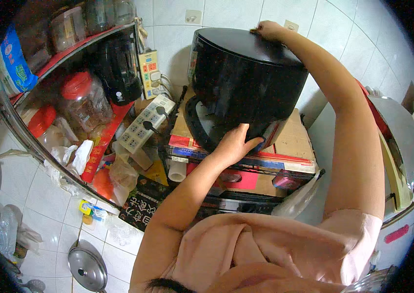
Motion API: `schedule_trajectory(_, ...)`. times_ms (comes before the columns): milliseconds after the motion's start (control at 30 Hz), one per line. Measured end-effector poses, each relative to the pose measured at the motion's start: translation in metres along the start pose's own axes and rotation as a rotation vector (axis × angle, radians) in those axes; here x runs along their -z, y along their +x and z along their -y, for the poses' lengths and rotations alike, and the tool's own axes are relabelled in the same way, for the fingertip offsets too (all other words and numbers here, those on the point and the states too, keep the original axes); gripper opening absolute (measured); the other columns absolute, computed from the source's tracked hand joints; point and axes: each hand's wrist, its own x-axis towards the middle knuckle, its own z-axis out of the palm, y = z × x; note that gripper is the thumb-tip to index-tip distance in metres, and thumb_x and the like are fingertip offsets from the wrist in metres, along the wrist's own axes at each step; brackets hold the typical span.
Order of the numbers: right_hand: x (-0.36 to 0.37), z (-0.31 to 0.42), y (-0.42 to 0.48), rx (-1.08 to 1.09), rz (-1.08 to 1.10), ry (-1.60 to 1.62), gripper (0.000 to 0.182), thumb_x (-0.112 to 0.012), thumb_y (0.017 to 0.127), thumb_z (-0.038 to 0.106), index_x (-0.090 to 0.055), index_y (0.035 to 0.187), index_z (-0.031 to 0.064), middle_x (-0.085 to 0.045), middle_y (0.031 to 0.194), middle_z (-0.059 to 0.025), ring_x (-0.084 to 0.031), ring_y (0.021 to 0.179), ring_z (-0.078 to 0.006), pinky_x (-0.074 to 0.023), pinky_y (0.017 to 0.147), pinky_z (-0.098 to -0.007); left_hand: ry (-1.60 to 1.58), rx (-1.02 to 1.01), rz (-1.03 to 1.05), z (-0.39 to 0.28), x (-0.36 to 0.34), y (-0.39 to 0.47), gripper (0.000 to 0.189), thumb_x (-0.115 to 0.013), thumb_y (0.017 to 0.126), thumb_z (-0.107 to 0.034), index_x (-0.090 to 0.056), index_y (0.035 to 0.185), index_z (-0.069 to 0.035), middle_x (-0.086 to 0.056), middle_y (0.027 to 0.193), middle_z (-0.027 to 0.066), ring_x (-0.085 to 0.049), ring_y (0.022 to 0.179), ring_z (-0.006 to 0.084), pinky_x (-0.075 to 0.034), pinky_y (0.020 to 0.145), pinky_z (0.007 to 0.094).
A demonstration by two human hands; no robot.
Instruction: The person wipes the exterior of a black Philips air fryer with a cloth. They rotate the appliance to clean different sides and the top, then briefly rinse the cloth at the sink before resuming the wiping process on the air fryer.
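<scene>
A large glossy black appliance (247, 78), rounded and with a loop handle at its front, stands on flattened cardboard (295, 141) atop a wire rack. My left hand (234, 144) is at the lower front of the appliance beside the handle, thumb and fingers spread; whether it bears any weight cannot be told. Up at the back right edge of the appliance's top, my right hand (271, 31) is closed on something small and yellowish, perhaps a cloth or sponge, mostly hidden by the fingers.
On the left, a shelf holds red-lidded plastic jars (86, 99) and a black appliance (119, 69). A white power strip (146, 122) with plugs leans near the rack. A metal pan lid (87, 269) hangs at lower left. A grey-topped object (397, 132) stands at right.
</scene>
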Motion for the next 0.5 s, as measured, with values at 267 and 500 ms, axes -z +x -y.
schedule_trajectory(267, 0.063, 0.156, -0.025, 0.698, -0.095, 0.603, 0.030, -0.047, 0.092, 0.026, -0.058, 0.113, 0.0068, -0.062, 0.104, -0.0086, -0.055, 0.095, -0.0186, -0.0405, 0.089, -0.0315, 0.004, -0.027, 0.005, 0.007, 0.001, -0.003, 0.040, -0.066, 0.079, -0.029, -0.049, 0.097, 0.003, -0.057, 0.090, 0.0285, -0.056, 0.085, 0.0434, -0.045, 0.073, 0.0451)
schedule_trajectory(500, 0.009, 0.004, -0.029, 0.199, 0.071, 0.297, 0.044, -0.042, 0.094, 0.036, -0.046, 0.129, 0.0103, -0.054, 0.121, -0.0131, -0.050, 0.111, -0.0251, -0.0343, 0.098, -0.0333, -0.061, 0.015, 0.051, 0.003, -0.001, -0.003, 0.045, -0.066, 0.080, -0.030, -0.047, 0.104, 0.002, -0.058, 0.096, 0.0265, -0.056, 0.089, 0.0418, -0.045, 0.076, 0.0436)
